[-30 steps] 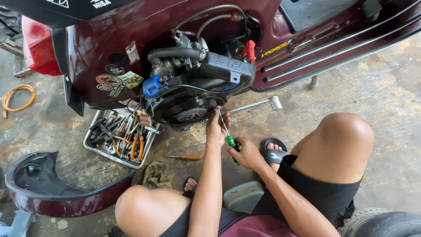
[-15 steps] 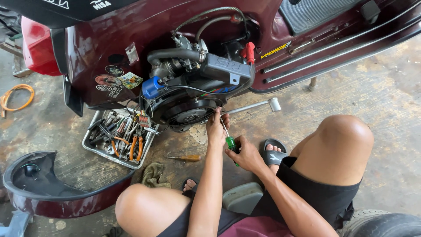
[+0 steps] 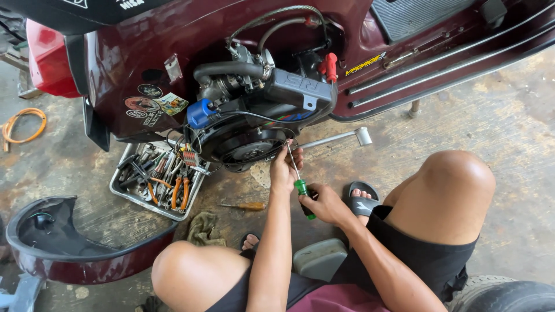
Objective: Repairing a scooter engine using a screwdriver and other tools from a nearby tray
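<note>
I squat beside a dark red scooter (image 3: 127,58) with its engine (image 3: 260,110) uncovered. My right hand (image 3: 326,205) grips a green-handled screwdriver (image 3: 302,189). Its thin shaft rises to the lower right edge of the engine, by the round black fan cover (image 3: 248,150). My left hand (image 3: 284,170) rests at that same spot, fingers curled around the shaft's tip end against the engine. A silver kick-start lever (image 3: 338,138) sticks out to the right just above my hands.
A metal tray of tools (image 3: 159,179) lies left of the engine. An orange-handled screwdriver (image 3: 245,205) and a rag (image 3: 203,228) lie on the concrete. A removed dark red side panel (image 3: 75,248) sits lower left. An orange cable coil (image 3: 20,124) lies far left.
Both hands stay at the engine's lower edge with the screwdriver; only slight shifts of the fingers and the view are visible.
</note>
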